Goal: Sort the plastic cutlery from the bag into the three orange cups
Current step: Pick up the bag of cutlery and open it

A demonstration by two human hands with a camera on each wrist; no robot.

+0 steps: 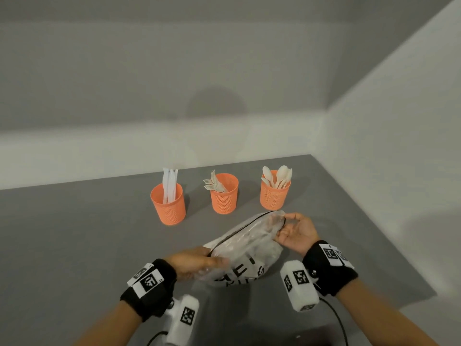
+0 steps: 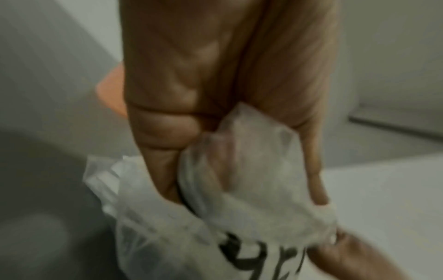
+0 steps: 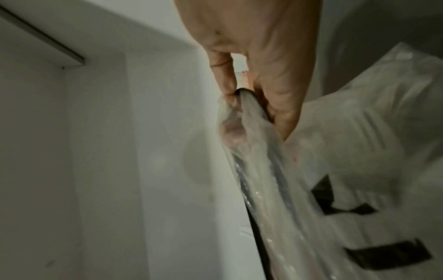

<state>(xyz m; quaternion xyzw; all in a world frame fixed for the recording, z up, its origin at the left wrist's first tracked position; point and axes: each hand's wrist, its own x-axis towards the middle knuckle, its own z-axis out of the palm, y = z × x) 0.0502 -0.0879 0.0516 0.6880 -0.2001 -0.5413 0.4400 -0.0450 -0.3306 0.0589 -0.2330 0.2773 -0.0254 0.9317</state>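
Knives (image 1: 169, 184), forks (image 1: 213, 184) and spoons (image 1: 278, 176) are standing sorted in the three cups (image 1: 224, 196). Both hands' grips, left hand (image 1: 193, 262) and right hand (image 1: 295, 233), are pinching the seemingly empty bag (image 1: 249, 242); the sorting is looking finished.

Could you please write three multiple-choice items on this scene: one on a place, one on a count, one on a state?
1. Which cup holds the spoons?
A. the one at the left
B. the middle one
C. the one at the right

2. How many orange cups stand on the table?
A. two
B. three
C. four

3. How is the bag held?
A. by both hands
B. by the left hand only
C. by neither hand

Key:
1 C: the spoons stand in the right cup.
2 B: three stand on the table.
3 A: the left hand and right hand each pinch an end of the bag.
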